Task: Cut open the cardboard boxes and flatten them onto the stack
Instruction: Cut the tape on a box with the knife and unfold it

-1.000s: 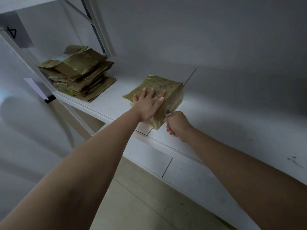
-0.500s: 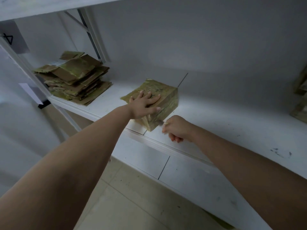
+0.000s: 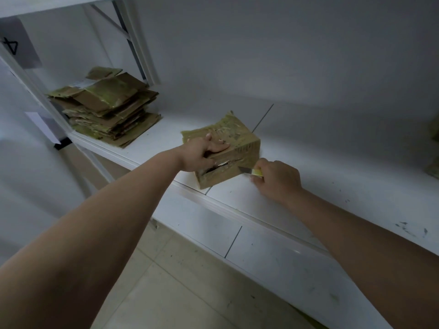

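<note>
A small taped cardboard box (image 3: 240, 141) sits near the front edge of the white shelf (image 3: 332, 172). My left hand (image 3: 202, 154) presses on its top near corner, fingers spread over the edge. My right hand (image 3: 276, 179) grips a yellow-handled utility knife (image 3: 250, 171), whose blade tip points at the box's near side, by a taped seam with a dark slit. The stack of flattened cardboard (image 3: 107, 108) lies at the shelf's far left.
A diagonal shelf brace (image 3: 123, 34) and upright post stand behind the stack. More cardboard (image 3: 433, 150) shows at the right edge. A tiled floor (image 3: 178, 293) lies below the shelf. A paper label (image 3: 16, 43) hangs on the left frame.
My left hand has shifted from flat on the box top to its near corner. My right hand has drawn the knife rightward along the box's side, so the blade now shows.
</note>
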### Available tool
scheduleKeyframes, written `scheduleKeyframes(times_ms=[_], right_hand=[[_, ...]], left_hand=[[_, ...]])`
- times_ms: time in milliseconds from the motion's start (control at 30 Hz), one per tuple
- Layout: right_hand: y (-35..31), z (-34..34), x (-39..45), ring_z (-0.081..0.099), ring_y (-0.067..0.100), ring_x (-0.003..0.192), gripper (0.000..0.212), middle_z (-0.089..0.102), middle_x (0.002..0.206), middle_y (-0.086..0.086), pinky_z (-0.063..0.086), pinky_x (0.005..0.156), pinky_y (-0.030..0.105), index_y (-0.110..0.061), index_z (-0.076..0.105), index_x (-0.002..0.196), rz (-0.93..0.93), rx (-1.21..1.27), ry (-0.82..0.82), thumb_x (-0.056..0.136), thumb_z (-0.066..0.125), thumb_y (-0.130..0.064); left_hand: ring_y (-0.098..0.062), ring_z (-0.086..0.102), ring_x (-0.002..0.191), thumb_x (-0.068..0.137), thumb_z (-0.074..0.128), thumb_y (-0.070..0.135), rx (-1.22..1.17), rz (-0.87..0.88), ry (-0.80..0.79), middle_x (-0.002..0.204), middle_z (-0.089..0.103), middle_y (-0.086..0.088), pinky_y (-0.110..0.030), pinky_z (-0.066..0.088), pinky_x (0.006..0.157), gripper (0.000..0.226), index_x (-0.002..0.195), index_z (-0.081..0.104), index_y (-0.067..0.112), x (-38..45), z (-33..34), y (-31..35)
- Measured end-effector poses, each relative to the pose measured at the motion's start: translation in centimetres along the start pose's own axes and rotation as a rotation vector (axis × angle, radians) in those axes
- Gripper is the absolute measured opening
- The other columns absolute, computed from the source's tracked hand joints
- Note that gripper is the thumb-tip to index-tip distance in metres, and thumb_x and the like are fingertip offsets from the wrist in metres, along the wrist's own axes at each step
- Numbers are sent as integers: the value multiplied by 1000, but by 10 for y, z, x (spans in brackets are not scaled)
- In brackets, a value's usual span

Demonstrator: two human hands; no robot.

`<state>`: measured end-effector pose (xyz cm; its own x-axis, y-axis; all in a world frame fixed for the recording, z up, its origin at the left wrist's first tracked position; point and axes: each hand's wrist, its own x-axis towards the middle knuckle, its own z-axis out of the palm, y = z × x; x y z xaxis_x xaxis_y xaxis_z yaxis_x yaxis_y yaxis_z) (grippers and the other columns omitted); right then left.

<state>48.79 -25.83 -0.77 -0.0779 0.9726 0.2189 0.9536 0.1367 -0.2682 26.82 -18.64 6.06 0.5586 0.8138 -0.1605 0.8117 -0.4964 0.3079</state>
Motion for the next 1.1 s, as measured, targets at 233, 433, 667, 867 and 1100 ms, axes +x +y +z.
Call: scheduleKeyframes(times_ms=[233,433,667,867,1100], right_hand=[[0,4,-3,57,26,89,24,60,101,5,36,64,28,-16,47,108,-75,77,8,92,54,-32],[19,4,-1,58,29,87,18,63,97,5,32,61,30,-16,56,108,-97,-45,128,96,46,-24],[45,-3,2,55,33,86,19,62,93,8,34,63,33,-14,53,111,112,29,167,99,40,-20],[36,10,8,55,32,87,19,61,94,10,33,62,32,-15,47,112,125,190,85,101,35,-23],[28,16,22,56,35,86,22,62,95,13,36,63,34,-13,47,114,131,293,91,102,33,-24]], left_hand=[[-21,1,149,91,53,15,-66,19,71,157,26,6,-58,6,117,62,147,34,31,-6,10,-8],[-17,3,148,92,60,25,-102,11,93,156,27,7,-54,5,119,59,146,37,31,-8,10,-8],[-25,4,148,92,62,11,-113,-22,26,154,31,3,-36,5,119,57,144,41,19,3,-6,-13],[-19,3,148,93,60,9,-167,-25,72,154,29,5,-23,4,112,57,145,40,21,0,0,-18],[-16,2,148,93,60,10,-201,-28,90,154,30,7,-26,4,116,57,144,41,24,-2,3,-20]])
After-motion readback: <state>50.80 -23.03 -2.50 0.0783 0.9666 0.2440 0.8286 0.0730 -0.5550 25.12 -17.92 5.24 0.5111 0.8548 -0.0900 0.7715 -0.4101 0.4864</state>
